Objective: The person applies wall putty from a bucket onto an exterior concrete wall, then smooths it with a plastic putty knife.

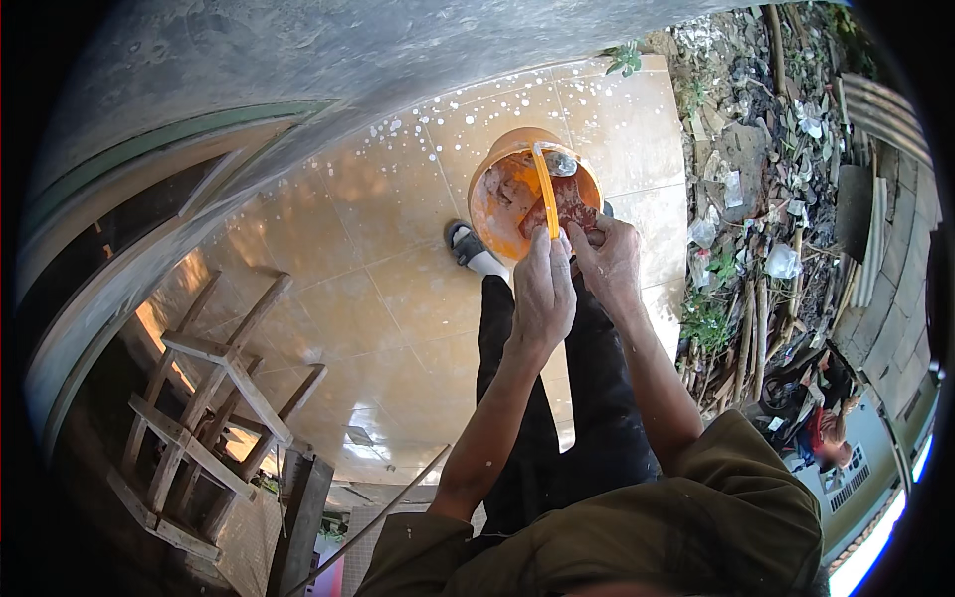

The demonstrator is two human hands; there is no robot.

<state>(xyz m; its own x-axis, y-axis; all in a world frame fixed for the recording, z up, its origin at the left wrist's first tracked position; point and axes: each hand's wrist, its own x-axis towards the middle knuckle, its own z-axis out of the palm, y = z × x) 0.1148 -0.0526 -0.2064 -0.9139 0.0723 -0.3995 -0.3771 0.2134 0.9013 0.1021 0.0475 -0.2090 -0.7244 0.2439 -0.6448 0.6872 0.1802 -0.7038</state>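
An orange bucket (522,140) stands on the tiled floor ahead of me, its inner wall smeared with pale residue. My left hand (545,294) is closed on the lower end of a narrow yellow-orange strip (546,189), which reaches across the bucket's mouth. Beside it, my right hand (611,267) pinches a flat reddish-brown piece (574,204) with whitish smears, held over the bucket's right part. The exact kind of both pieces is unclear. A rounded grey-white thing (560,163) shows in the bucket's far right part. Both hands look dusted with white.
White splatters dot the tan tiles (403,289), mostly along the grey wall (249,60). A wooden frame (204,398) stands at left. My sandaled foot (468,246) is close to the bucket. Past the floor's right edge lies littered ground (741,209). Another person (831,438) is at far right.
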